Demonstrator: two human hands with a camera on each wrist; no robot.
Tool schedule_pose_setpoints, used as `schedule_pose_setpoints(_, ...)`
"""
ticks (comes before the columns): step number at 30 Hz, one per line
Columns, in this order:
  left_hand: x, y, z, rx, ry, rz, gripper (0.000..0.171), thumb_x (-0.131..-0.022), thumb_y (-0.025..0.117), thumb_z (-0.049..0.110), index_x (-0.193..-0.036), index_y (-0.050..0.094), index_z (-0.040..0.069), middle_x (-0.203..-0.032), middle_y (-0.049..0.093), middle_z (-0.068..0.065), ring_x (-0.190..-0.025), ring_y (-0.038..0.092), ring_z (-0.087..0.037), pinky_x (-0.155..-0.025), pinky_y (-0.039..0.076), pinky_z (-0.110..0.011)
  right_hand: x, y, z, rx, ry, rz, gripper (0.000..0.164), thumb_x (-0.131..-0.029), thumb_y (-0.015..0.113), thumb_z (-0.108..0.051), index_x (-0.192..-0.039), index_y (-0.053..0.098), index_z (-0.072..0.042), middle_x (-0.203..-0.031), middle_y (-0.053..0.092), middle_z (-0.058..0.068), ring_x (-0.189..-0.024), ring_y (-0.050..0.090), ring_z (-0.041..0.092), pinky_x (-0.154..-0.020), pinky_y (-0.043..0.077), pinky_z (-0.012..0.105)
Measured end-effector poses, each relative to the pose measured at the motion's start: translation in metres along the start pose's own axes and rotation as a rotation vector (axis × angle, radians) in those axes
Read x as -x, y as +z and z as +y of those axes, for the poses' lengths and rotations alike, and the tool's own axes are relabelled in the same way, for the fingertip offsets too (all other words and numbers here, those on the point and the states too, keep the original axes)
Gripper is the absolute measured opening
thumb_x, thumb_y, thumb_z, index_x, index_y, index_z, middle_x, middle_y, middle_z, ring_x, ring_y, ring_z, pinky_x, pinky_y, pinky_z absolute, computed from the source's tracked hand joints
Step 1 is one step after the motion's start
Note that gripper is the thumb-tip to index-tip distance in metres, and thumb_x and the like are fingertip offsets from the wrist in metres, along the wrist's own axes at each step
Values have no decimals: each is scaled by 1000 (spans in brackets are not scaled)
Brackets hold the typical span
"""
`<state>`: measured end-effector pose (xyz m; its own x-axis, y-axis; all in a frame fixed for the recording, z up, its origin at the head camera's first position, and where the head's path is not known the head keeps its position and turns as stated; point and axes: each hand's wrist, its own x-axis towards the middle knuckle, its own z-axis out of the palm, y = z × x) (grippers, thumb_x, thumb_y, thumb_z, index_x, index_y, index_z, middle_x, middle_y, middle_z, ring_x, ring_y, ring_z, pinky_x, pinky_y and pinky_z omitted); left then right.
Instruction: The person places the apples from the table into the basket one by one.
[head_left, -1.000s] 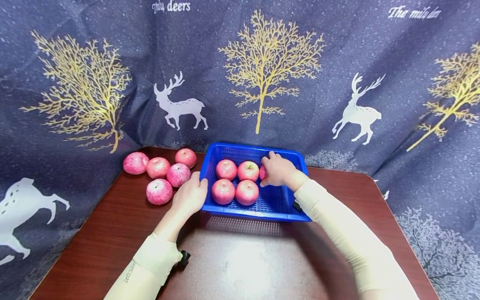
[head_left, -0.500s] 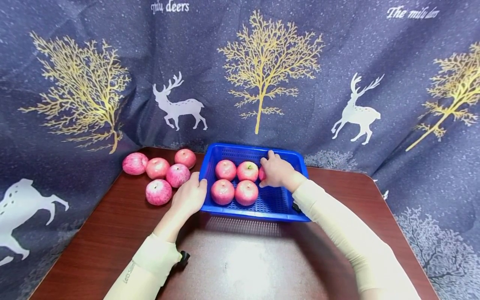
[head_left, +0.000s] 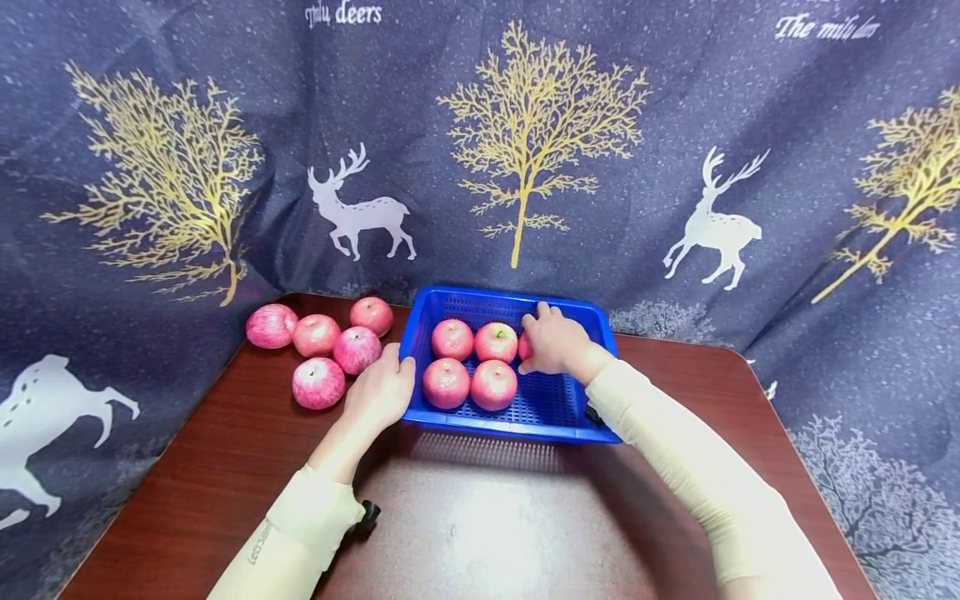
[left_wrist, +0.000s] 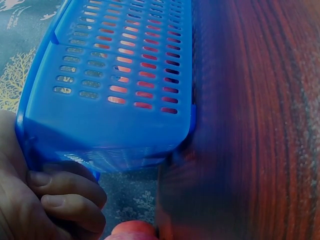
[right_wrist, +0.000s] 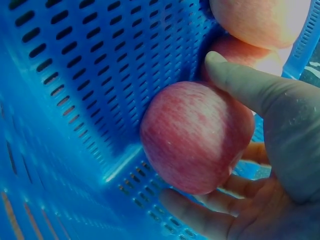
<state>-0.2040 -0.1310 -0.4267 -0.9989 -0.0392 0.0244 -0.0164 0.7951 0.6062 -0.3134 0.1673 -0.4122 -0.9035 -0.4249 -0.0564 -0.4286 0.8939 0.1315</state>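
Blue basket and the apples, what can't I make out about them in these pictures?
Head view: most of the apple at the right hand, covered by that hand.
Head view: part of the blue basket's right rim, behind the cream sleeve.
Left wrist view: the loose apple, cut off by the bottom edge.
Right wrist view: topmost apple, cut by the top edge.

I see room to pass over the reddish-brown wooden table at six o'clock from the blue perforated plastic basket; the left hand and five round red apples block nine, the cream-sleeved right arm four.
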Motion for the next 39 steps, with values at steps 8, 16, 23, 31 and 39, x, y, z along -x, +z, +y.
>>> schedule_pose_setpoints(8, 0, -1, 1, 8, 3, 6, 48, -104, 31, 43, -138, 45, 12, -131, 59, -15, -114, 57, -37, -90, 45, -58, 2, -4, 0, 9, -13, 22, 86, -66, 80, -64, -127, 54, -9, -125, 44, 18, -109, 47, 35, -77, 52, 51)
schedule_pose_setpoints(16, -1, 1, 1, 6, 19, 23, 46, -103, 32, 41, -135, 47, 12, -127, 61, -15, -112, 58, -37, -86, 46, -58, 10, -17, 2, -56, -14, 31, 97, -67, 82, -61, -143, 44, -14, -125, 44, 16, -109, 48, 34, -75, 51, 52)
schedule_pose_setpoints(23, -1, 0, -1, 1, 17, 25, 47, -103, 32, 42, -137, 46, 12, -130, 60, -16, -114, 57, -38, -88, 46, -58, 18, -34, 10, -98, -34, 113, 92, -71, 78, -61, -142, 45, -14, -116, 46, 12, -103, 50, 32, -74, 50, 52)
schedule_pose_setpoints(31, -1, -1, 0, 7, 12, 13, 49, -104, 32, 43, -138, 45, 12, -132, 59, -14, -115, 57, -37, -90, 45, -58, 28, -51, 15, -128, -54, 227, 84, -75, 74, -61, -139, 47, -13, -112, 48, 11, -102, 52, 31, -74, 50, 52)
schedule_pose_setpoints(39, -1, 0, 0, 3, 13, 11, 49, -104, 31, 43, -138, 45, 12, -132, 58, -14, -115, 57, -37, -90, 45, -58, 38, -59, 21, -166, -40, 259, 82, -75, 74, -63, -137, 51, -14, -110, 48, 9, -102, 53, 31, -76, 49, 52)
